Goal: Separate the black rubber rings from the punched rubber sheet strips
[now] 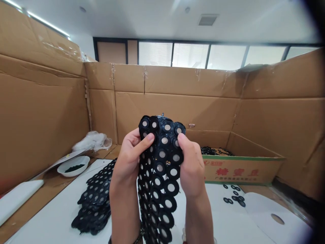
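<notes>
A long black sheet of joined rings (161, 154) hangs in the middle of the head view, with light showing through many of its round holes. My left hand (132, 157) pinches its upper left edge, thumb on the front face. On the upper right edge, my right hand (191, 164) grips it the same way, thumb over a ring. The sheet's top is near the height of my thumbs, and its lower end runs out of the frame. A folded pile of similar black ring sheet (95, 200) lies on the white surface left of my left forearm.
White bowl (62, 168) with dark bits at the left, beside a clear plastic bag (92, 140). An open carton (236, 169) holding black rings stands at the right. Loose black rings (235, 193) and a white disc (261, 206) lie before it. Cardboard walls (177, 81) surround the table.
</notes>
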Action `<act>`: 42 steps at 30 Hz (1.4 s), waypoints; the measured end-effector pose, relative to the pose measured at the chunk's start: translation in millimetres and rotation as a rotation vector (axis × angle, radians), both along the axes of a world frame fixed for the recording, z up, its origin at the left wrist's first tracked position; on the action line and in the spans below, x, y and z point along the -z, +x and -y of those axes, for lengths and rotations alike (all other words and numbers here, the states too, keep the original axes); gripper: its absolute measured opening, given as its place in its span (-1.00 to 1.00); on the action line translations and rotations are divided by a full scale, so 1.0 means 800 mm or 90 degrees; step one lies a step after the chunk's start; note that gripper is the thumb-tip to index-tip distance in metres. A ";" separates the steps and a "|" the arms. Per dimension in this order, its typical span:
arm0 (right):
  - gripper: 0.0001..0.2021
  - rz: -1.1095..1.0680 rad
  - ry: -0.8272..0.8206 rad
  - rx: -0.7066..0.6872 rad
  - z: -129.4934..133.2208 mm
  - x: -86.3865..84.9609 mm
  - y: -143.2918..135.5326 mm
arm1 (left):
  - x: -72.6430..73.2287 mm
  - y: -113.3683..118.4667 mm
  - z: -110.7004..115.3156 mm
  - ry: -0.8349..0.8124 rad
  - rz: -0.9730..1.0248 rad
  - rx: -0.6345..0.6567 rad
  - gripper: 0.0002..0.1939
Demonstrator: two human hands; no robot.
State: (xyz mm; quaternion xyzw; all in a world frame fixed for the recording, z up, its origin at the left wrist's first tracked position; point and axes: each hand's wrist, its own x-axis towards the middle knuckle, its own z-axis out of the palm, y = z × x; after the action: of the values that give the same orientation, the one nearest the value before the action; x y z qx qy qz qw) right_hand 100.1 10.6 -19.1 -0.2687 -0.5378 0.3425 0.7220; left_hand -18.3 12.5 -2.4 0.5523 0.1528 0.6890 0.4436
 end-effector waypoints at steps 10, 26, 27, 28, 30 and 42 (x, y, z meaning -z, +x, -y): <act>-0.65 -0.037 -0.086 0.045 0.015 -0.004 -0.006 | 0.003 -0.008 0.001 -0.001 -0.014 -0.019 -0.84; -0.56 -0.019 -0.095 0.004 0.001 0.012 -0.010 | 0.000 -0.007 0.020 0.057 -0.032 -0.176 -0.65; -0.56 -0.017 -0.102 0.003 0.001 0.011 -0.010 | -0.001 -0.008 0.020 0.058 -0.043 -0.189 -0.63; -0.56 -0.018 -0.108 0.002 0.001 0.010 -0.009 | -0.001 -0.009 0.019 0.059 -0.052 -0.193 -0.61; -0.57 -0.024 -0.118 0.003 0.001 0.008 -0.008 | -0.001 -0.011 0.015 0.059 -0.064 -0.192 -0.59; -0.52 -0.004 -0.016 0.012 -0.017 0.008 -0.009 | -0.001 -0.011 0.008 0.044 -0.084 -0.206 -0.68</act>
State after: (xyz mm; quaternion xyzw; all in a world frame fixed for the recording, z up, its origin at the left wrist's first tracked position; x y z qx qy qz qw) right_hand 92.6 24.0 -25.5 -0.2818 -0.5283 0.3432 0.7237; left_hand -27.4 6.4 -2.0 0.5791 0.2449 0.7187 0.2968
